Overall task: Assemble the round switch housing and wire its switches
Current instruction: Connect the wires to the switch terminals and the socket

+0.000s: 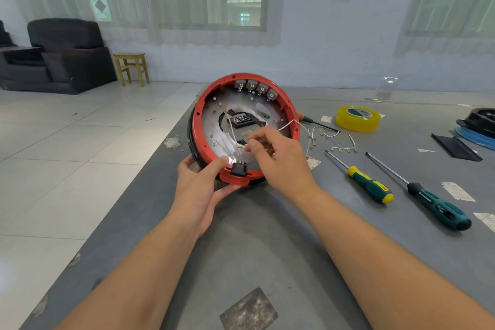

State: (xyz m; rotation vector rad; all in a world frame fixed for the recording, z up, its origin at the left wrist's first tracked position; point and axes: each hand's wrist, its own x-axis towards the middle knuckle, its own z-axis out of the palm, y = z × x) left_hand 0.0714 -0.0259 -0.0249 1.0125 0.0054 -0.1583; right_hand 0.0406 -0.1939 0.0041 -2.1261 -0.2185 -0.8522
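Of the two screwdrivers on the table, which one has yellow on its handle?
The shorter screwdriver, lying nearer the red housing. Its handle is green with yellow; the longer screwdriver is dark green and black.

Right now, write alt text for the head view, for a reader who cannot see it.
A person's left hand tilts up a round red switch housing on a grey table while the right hand pinches a white wire inside it. Four switches line its far rim; two screwdrivers and yellow tape lie to the right.

left hand (pixel 197 190): bare, no glove, ring or watch.
right hand (pixel 278 158): bare, no glove.
forearms: bare, no sleeves in view.
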